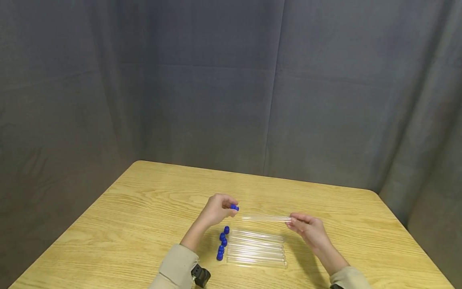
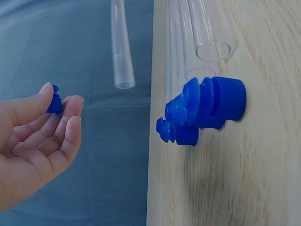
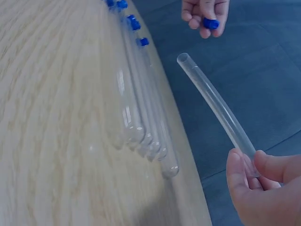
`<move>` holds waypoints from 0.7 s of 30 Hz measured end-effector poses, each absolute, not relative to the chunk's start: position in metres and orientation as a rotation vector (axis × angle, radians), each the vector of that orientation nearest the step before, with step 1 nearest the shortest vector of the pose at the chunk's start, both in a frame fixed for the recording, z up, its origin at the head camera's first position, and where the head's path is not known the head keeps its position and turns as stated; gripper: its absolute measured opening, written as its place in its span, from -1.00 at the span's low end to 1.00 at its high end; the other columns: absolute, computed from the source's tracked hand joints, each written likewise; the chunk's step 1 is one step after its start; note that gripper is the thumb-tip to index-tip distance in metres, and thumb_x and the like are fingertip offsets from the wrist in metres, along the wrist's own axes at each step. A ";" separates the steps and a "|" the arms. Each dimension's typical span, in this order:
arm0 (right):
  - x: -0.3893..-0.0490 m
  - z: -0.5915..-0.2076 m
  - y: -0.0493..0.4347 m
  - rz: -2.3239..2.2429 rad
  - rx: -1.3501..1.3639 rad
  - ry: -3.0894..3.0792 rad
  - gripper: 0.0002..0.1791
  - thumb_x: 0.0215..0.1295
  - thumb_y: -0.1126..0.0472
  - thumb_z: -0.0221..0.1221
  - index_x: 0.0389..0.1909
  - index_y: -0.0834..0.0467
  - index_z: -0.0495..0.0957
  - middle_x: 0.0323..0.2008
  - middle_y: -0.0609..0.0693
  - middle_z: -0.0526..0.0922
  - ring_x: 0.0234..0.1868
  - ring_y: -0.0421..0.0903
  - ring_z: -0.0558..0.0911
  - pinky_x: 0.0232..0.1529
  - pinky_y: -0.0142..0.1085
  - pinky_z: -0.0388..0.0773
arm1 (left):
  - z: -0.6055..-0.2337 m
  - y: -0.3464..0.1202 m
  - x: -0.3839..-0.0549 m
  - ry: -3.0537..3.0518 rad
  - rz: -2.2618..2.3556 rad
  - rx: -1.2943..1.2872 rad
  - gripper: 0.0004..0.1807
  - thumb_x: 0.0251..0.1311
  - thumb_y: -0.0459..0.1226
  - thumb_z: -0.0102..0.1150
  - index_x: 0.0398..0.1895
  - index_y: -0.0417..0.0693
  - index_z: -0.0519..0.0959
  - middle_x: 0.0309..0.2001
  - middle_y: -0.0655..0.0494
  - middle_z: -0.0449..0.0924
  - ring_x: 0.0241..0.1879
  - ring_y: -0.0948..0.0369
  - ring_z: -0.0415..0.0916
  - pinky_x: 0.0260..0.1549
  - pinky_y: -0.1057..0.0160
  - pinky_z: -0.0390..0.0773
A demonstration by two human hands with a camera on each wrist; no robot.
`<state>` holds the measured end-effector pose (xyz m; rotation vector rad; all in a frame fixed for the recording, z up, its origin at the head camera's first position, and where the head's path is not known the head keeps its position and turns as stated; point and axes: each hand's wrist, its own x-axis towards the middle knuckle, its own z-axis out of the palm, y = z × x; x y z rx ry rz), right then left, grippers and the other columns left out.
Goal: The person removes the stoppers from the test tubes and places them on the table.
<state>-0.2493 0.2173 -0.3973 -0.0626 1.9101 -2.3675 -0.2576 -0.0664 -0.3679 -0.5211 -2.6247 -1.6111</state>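
Between thumb and fingers my left hand (image 1: 217, 209) pinches a small blue ribbed stopper (image 1: 234, 207), held above the table. My right hand (image 1: 311, 232) grips a clear test tube (image 1: 266, 218) near its rounded end, also raised off the table. The tube's open mouth points left toward the stopper, with a gap between them; the right wrist view shows the tube (image 3: 218, 106) with its mouth bare. Below the hands lies a row of clear test tubes (image 1: 256, 248), side by side, mouths to the left. Several blue stoppers (image 1: 221, 243) stand in a line beside those mouths.
The wooden table (image 1: 144, 212) has rounded far corners. Grey curtains (image 1: 202, 100) hang behind it and along both sides. A black wrist camera (image 1: 200, 275) sits on the left sleeve, close to the table's near side.
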 end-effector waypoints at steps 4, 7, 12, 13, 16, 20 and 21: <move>-0.253 -0.401 0.214 -2.316 -0.049 1.971 -0.77 0.20 0.55 -0.03 -0.12 0.55 0.38 -0.34 0.11 0.58 -0.33 -0.13 0.62 -0.16 -0.33 0.51 | -0.368 -0.067 -0.257 -2.634 -1.595 -0.532 -0.78 0.11 -0.38 0.14 -0.16 -0.30 0.55 -0.42 0.07 0.55 -0.44 0.20 0.51 -0.42 0.26 0.51; -0.255 -0.403 0.212 -2.279 -0.049 2.007 -0.68 0.22 0.54 -0.05 -0.04 0.65 0.24 -0.33 0.13 0.56 -0.33 -0.14 0.61 -0.16 -0.33 0.50 | -0.369 -0.067 -0.258 -2.639 -1.569 -0.545 -0.79 0.13 -0.36 0.13 -0.19 -0.28 0.57 -0.44 0.09 0.55 -0.46 0.22 0.50 -0.42 0.26 0.50; -0.257 -0.406 0.210 -2.202 -0.057 2.061 -0.63 0.23 0.54 -0.07 0.00 0.69 0.17 -0.28 0.17 0.54 -0.32 -0.15 0.60 -0.14 -0.31 0.50 | -0.371 -0.068 -0.259 -2.651 -1.512 -0.560 -0.82 0.13 -0.32 0.14 -0.24 -0.24 0.59 -0.44 0.12 0.55 -0.44 0.23 0.48 -0.43 0.29 0.49; -0.257 -0.406 0.210 -2.186 -0.054 2.073 -0.64 0.23 0.54 -0.06 0.00 0.68 0.18 -0.28 0.18 0.54 -0.33 -0.15 0.60 -0.14 -0.30 0.50 | -0.372 -0.068 -0.259 -2.654 -1.499 -0.560 -0.83 0.13 -0.32 0.14 -0.25 -0.23 0.60 -0.43 0.12 0.55 -0.42 0.23 0.47 -0.43 0.29 0.49; -0.256 -0.407 0.208 -2.114 -0.060 2.136 -0.65 0.22 0.53 -0.05 -0.03 0.67 0.22 -0.25 0.20 0.55 -0.33 -0.14 0.61 -0.13 -0.26 0.50 | -0.372 -0.068 -0.259 -2.670 -1.472 -0.537 -0.85 0.12 -0.31 0.15 -0.30 -0.20 0.61 -0.41 0.13 0.53 -0.39 0.22 0.44 -0.42 0.29 0.47; -0.255 -0.410 0.206 -1.964 -0.080 2.285 -0.72 0.19 0.48 0.03 -0.12 0.61 0.36 -0.22 0.21 0.56 -0.29 -0.08 0.59 -0.16 -0.23 0.51 | -0.371 -0.068 -0.260 -2.698 -1.459 -0.510 -0.88 0.12 -0.33 0.15 -0.32 -0.20 0.60 -0.43 0.14 0.51 -0.40 0.22 0.41 -0.43 0.31 0.45; -0.255 -0.411 0.206 -1.916 -0.092 2.328 -0.74 0.18 0.47 0.05 -0.15 0.58 0.39 -0.21 0.22 0.55 -0.28 -0.07 0.59 -0.17 -0.23 0.52 | -0.371 -0.067 -0.260 -2.701 -1.455 -0.509 -0.88 0.13 -0.33 0.14 -0.31 -0.21 0.59 -0.42 0.13 0.50 -0.40 0.22 0.41 -0.43 0.32 0.45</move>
